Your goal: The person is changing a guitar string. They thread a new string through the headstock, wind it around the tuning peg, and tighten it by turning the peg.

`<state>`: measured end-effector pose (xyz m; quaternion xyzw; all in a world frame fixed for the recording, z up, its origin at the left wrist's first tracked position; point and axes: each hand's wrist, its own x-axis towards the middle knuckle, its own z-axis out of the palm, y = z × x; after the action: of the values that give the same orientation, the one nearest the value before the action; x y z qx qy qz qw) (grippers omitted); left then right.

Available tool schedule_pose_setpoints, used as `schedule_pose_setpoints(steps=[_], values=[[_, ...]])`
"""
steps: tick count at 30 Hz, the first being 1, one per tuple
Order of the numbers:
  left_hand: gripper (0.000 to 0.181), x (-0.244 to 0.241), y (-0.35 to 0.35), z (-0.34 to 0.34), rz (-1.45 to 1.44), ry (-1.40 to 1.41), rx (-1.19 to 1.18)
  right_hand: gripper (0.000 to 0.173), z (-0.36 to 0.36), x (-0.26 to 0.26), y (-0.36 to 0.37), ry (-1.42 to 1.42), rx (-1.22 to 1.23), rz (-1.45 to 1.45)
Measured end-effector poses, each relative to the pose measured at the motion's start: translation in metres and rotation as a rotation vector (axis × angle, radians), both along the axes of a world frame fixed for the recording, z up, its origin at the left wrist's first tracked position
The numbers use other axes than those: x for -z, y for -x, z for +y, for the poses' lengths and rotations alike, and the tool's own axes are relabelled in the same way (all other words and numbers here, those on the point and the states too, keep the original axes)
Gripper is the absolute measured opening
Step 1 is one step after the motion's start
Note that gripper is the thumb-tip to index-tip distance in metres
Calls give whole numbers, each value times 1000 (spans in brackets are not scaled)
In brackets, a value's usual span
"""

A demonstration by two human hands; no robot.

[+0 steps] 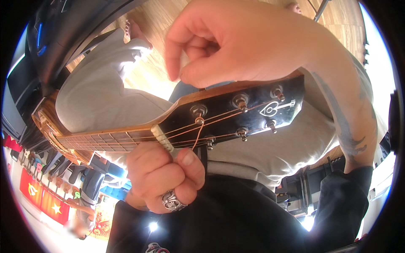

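Observation:
An acoustic guitar lies across my lap, its black headstock (221, 117) to the right and its wooden body (47, 121) at the far left. My left hand (167, 180), wearing a silver ring (173, 201), is closed just below the pale nut (162, 138). A copper-coloured guitar string (198, 136) runs from the nearest upper tuning post (199, 117) down into its thumb and finger. Over the headstock's upper edge, my right hand (202, 47) has curled fingers beside that post's side. A pale bit shows between its fingertips; I cannot tell whether it is a tuning button.
Legs in light trousers (91, 85) support the guitar above a wooden floor (341, 28). A large dark object (50, 50) stands at the upper left. Lower left, another person (87, 208) is near a red banner (44, 193) and several wall-hung guitars (58, 182).

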<state>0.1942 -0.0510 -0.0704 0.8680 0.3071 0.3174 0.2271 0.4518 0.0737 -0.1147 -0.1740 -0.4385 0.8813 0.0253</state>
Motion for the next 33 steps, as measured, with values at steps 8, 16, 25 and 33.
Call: schedule_pose_setpoints(steps=[8,16,25,33], values=[[50,4,6,-2,-79,55,11,37,-45,-9,7,-394,406,-125],[49,2,4,0,-59,26,32,37,-3,-8,18,-222,-35,-269],[45,4,2,1,-69,11,20,33,-17,-41,9,-410,97,-415],[46,3,0,-1,-39,6,-12,29,2,-50,13,-333,-87,-367]])
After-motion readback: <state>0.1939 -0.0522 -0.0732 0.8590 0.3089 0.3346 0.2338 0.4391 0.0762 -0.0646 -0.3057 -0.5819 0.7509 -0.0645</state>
